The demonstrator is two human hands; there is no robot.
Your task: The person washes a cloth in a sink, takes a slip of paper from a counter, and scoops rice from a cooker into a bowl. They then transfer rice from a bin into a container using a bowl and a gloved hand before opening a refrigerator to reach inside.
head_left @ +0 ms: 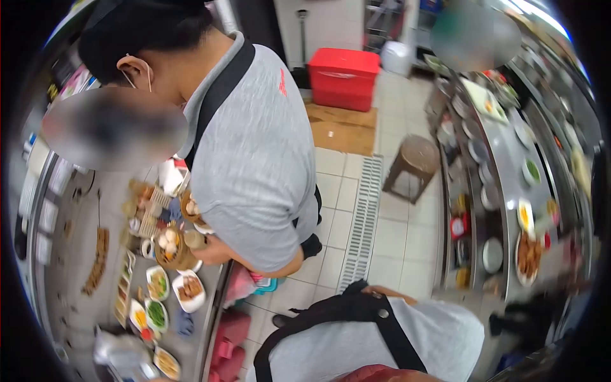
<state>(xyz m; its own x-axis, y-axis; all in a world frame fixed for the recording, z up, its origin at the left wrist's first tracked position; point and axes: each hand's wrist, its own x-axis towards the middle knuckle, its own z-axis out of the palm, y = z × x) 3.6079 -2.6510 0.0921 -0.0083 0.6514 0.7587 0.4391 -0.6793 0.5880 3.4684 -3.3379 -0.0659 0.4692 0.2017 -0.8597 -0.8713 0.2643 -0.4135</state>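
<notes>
My right hand [370, 290] shows only as a sliver of skin at the front of my black apron [331, 312]. The apron hides its fingers, so I cannot see whether it holds anything. My left hand is out of view. To my left, a co-worker in a grey shirt [254, 146] leans over a metal counter [79, 325]. The co-worker's hand [213, 251] is next to a small bottle [194, 240] and a bamboo steamer [181, 260] holding white round items. Nearby are a plate of browned meat [190, 288] and a bowl of greens [156, 314].
A brown stool [414, 162] stands on the tiled floor beside a drain grate [361, 223]. Farther off is a red cooler box [344, 79]. Along the right, a steel counter [503, 165] carries a plate of fried food [528, 258]. Another person [476, 35] appears there, blurred.
</notes>
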